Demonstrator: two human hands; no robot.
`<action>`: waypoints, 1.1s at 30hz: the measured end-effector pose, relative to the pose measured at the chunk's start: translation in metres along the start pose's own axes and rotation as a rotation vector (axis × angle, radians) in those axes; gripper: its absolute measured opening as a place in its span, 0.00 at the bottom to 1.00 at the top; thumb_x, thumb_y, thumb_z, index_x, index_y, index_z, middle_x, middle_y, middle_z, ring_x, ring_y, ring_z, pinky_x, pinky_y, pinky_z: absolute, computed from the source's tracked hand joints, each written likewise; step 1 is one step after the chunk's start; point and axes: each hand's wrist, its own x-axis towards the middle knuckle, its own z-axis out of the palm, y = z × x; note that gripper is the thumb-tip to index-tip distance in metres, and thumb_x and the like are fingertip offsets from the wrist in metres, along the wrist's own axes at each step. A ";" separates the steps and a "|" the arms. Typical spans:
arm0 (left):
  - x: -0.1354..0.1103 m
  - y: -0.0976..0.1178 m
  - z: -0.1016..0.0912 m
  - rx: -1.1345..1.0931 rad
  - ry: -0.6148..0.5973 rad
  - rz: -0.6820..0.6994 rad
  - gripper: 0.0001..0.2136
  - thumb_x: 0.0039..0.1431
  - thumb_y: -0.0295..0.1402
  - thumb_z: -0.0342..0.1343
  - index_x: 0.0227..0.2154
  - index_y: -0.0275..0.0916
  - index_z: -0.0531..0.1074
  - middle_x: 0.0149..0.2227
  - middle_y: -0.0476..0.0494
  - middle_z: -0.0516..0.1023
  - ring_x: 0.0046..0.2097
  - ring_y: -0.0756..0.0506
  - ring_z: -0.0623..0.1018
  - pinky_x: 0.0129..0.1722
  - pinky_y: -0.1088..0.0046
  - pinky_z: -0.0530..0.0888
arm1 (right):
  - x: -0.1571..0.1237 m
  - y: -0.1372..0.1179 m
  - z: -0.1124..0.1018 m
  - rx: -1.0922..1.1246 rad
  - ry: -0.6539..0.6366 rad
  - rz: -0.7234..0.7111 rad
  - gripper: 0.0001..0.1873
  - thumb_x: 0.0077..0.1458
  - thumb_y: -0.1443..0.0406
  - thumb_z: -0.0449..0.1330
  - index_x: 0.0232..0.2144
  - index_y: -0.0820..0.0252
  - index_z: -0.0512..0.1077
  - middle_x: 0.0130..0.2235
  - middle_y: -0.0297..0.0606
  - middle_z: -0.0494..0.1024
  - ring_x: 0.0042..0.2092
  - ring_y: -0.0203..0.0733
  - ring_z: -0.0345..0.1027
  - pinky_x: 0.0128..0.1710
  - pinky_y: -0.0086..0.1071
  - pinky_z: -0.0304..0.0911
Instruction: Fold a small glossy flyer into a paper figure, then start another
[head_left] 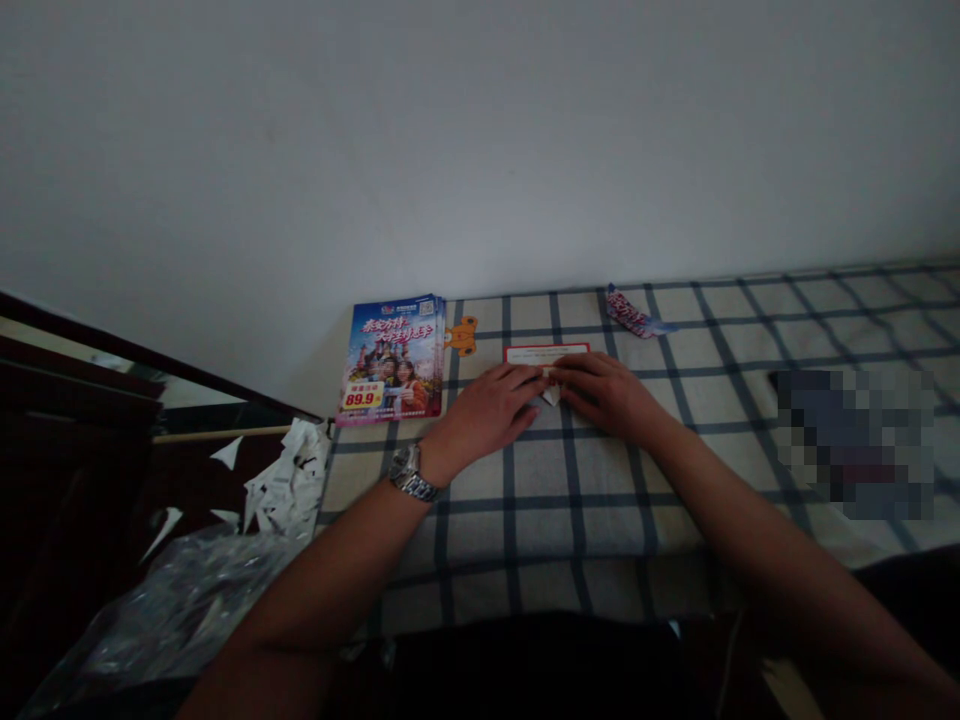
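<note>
My left hand (pixel 491 408) and my right hand (pixel 604 393) rest side by side on the checked cloth (pixel 540 500), fingers pressed down on a white sheet of paper (pixel 546 354) with a red border. A small white corner of the paper pokes out between the two hands. The left fingers lie flat over it; the right fingers are curled, pinching a fold. A metal watch (pixel 411 473) is on my left wrist.
A stack of colourful flyers (pixel 391 358) lies left of the hands, with an orange cut-out (pixel 462 335) beside it. A crumpled printed strip (pixel 634 314) lies near the wall. White paper scraps (pixel 289 480) and a clear plastic bag (pixel 172 600) sit off the left edge.
</note>
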 end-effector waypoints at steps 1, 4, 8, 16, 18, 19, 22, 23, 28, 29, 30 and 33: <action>0.000 0.000 0.000 0.000 -0.001 0.002 0.20 0.72 0.33 0.55 0.64 0.40 0.68 0.63 0.39 0.71 0.63 0.39 0.71 0.65 0.55 0.71 | 0.000 0.000 0.000 0.004 -0.001 0.002 0.18 0.68 0.64 0.59 0.58 0.57 0.76 0.58 0.48 0.78 0.57 0.56 0.72 0.58 0.54 0.70; 0.001 -0.001 0.000 0.002 -0.009 0.007 0.20 0.72 0.33 0.55 0.64 0.39 0.68 0.63 0.39 0.71 0.63 0.39 0.71 0.66 0.55 0.71 | -0.001 0.002 0.002 0.025 0.001 0.003 0.18 0.69 0.64 0.58 0.58 0.55 0.76 0.58 0.47 0.78 0.58 0.55 0.72 0.58 0.54 0.70; 0.001 -0.001 0.000 0.008 -0.008 0.017 0.20 0.72 0.33 0.55 0.64 0.40 0.68 0.62 0.40 0.72 0.63 0.39 0.71 0.66 0.56 0.70 | -0.001 0.004 0.002 0.044 0.004 0.005 0.18 0.69 0.63 0.58 0.58 0.54 0.76 0.57 0.47 0.78 0.57 0.55 0.73 0.58 0.53 0.70; 0.001 -0.001 0.002 0.020 0.003 0.043 0.19 0.73 0.34 0.54 0.63 0.40 0.69 0.62 0.39 0.72 0.63 0.38 0.71 0.65 0.54 0.71 | 0.003 0.001 0.003 -0.017 0.008 0.002 0.18 0.70 0.63 0.56 0.58 0.58 0.77 0.55 0.49 0.79 0.55 0.55 0.72 0.57 0.53 0.70; 0.001 -0.001 0.002 0.018 0.004 0.039 0.19 0.73 0.34 0.54 0.63 0.40 0.69 0.62 0.39 0.72 0.63 0.38 0.70 0.65 0.54 0.71 | 0.004 0.000 0.004 -0.053 -0.009 -0.002 0.19 0.70 0.63 0.56 0.59 0.58 0.76 0.56 0.49 0.78 0.55 0.56 0.71 0.57 0.53 0.70; 0.001 -0.001 0.002 0.020 0.003 0.036 0.19 0.73 0.34 0.54 0.63 0.40 0.69 0.62 0.39 0.72 0.64 0.38 0.70 0.65 0.54 0.71 | 0.004 0.000 0.004 -0.068 -0.015 0.000 0.20 0.70 0.63 0.56 0.60 0.57 0.75 0.56 0.49 0.77 0.55 0.56 0.71 0.57 0.53 0.70; 0.000 0.000 0.002 0.027 -0.001 0.034 0.19 0.73 0.35 0.53 0.63 0.40 0.69 0.62 0.38 0.72 0.64 0.38 0.70 0.65 0.54 0.71 | 0.004 0.000 0.004 -0.087 -0.030 0.013 0.21 0.69 0.63 0.57 0.62 0.56 0.74 0.57 0.49 0.77 0.55 0.56 0.70 0.57 0.52 0.69; 0.000 0.000 0.003 0.029 0.000 0.034 0.19 0.73 0.35 0.53 0.63 0.40 0.69 0.62 0.38 0.72 0.64 0.38 0.70 0.65 0.54 0.71 | 0.003 0.000 0.004 -0.089 -0.036 0.017 0.21 0.69 0.63 0.57 0.62 0.55 0.74 0.57 0.48 0.76 0.55 0.56 0.70 0.57 0.52 0.69; 0.001 0.001 0.006 0.027 0.008 0.023 0.21 0.73 0.36 0.54 0.65 0.41 0.66 0.65 0.37 0.68 0.67 0.37 0.68 0.67 0.52 0.70 | 0.002 0.002 0.003 -0.113 -0.026 0.032 0.20 0.70 0.63 0.55 0.61 0.55 0.74 0.57 0.47 0.77 0.57 0.56 0.70 0.58 0.52 0.69; 0.001 0.001 0.007 0.020 0.019 0.023 0.21 0.73 0.35 0.54 0.65 0.42 0.66 0.65 0.37 0.68 0.67 0.37 0.68 0.67 0.52 0.69 | 0.002 0.002 0.003 -0.117 -0.023 0.036 0.20 0.71 0.63 0.55 0.61 0.56 0.75 0.57 0.48 0.77 0.57 0.56 0.70 0.58 0.52 0.69; 0.001 0.000 0.007 0.008 0.020 0.036 0.21 0.73 0.35 0.54 0.65 0.42 0.66 0.65 0.38 0.69 0.66 0.38 0.69 0.67 0.52 0.70 | 0.002 0.002 0.002 -0.118 -0.021 0.039 0.20 0.71 0.63 0.55 0.60 0.57 0.75 0.57 0.48 0.77 0.57 0.56 0.70 0.58 0.52 0.69; 0.000 -0.004 0.004 -0.043 0.013 0.083 0.21 0.73 0.36 0.54 0.66 0.40 0.67 0.64 0.37 0.71 0.67 0.39 0.69 0.69 0.53 0.68 | 0.003 0.001 0.001 -0.103 -0.018 0.032 0.19 0.71 0.63 0.55 0.59 0.56 0.76 0.57 0.48 0.77 0.56 0.56 0.70 0.58 0.53 0.69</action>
